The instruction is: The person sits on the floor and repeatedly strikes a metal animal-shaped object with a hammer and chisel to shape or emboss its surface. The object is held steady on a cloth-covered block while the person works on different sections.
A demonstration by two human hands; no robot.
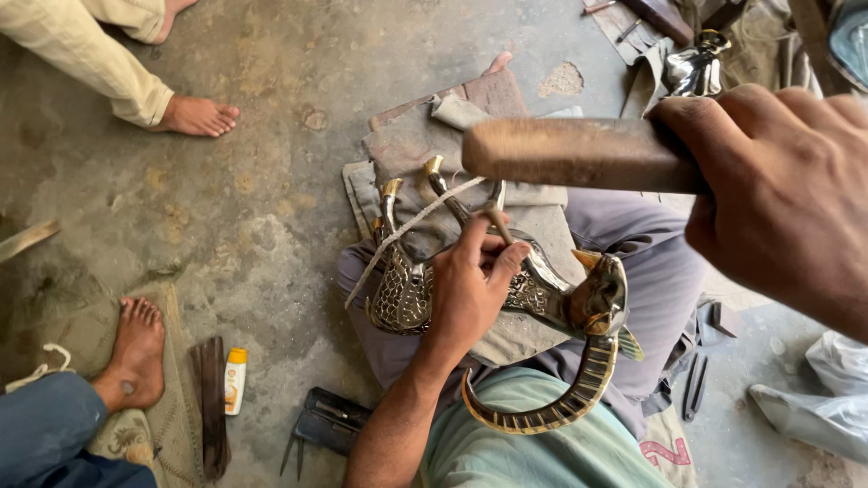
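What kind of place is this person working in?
Probably a floor-level metal craft workshop: a raised wooden mallet, an engraved brass animal figure held on the lap, and hand tools on the stained concrete floor.

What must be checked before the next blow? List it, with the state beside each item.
1. Left hand pinches the thin metal punch: ok.
2. Punch tip seated on the brass figure: cannot tell, the hand hides it.
3. Right hand wrapped around the wooden tool: ok.
4. Figure resting on the cloth across the lap: ok.
5. Bystanders' bare feet apart from the work: ok.
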